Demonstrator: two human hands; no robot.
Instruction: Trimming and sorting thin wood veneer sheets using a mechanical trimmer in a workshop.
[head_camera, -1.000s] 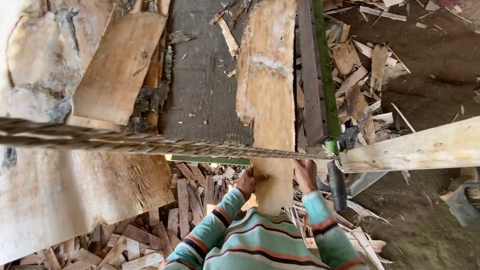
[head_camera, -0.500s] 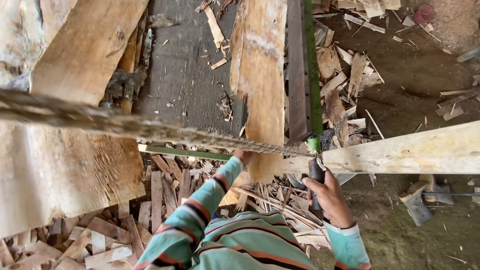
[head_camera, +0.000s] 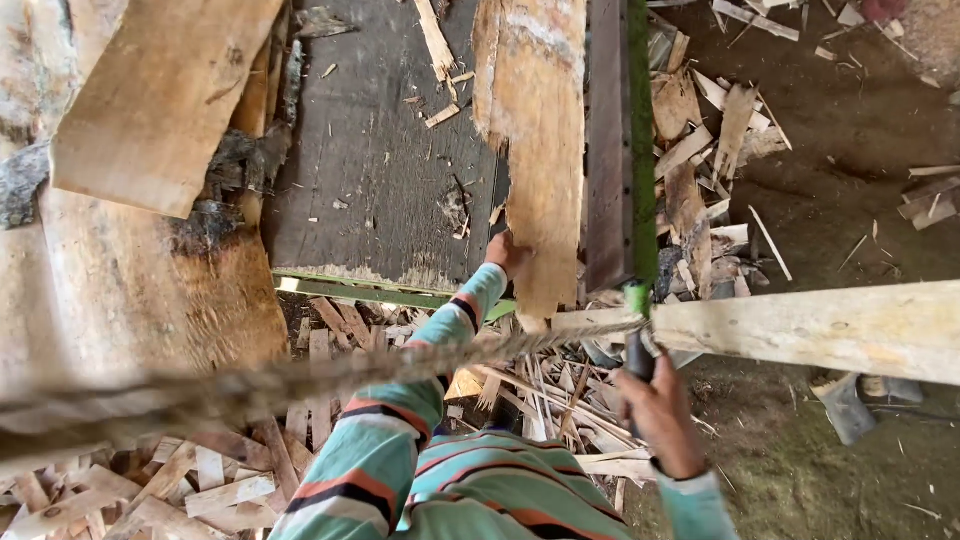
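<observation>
1. The left hand (head_camera: 505, 252) is pressed against the near left edge of a long pale rough-sawn wooden plank (head_camera: 535, 150), fingers curled onto it.
2. The plank lies lengthwise on a dark grey weathered wooden desk (head_camera: 380, 170), its near end jutting past the desk's front edge.
3. The right hand (head_camera: 655, 410) is wrapped shut around a dark handle (head_camera: 638, 362) below a green metal rail (head_camera: 640, 140) that runs just beside the plank.
4. A pale squared timber beam (head_camera: 830, 325) crosses on the right, and a frayed rope (head_camera: 300, 375) stretches blurred across the view.
5. Heaps of light wood offcuts (head_camera: 210, 480) cover the floor beneath.
</observation>
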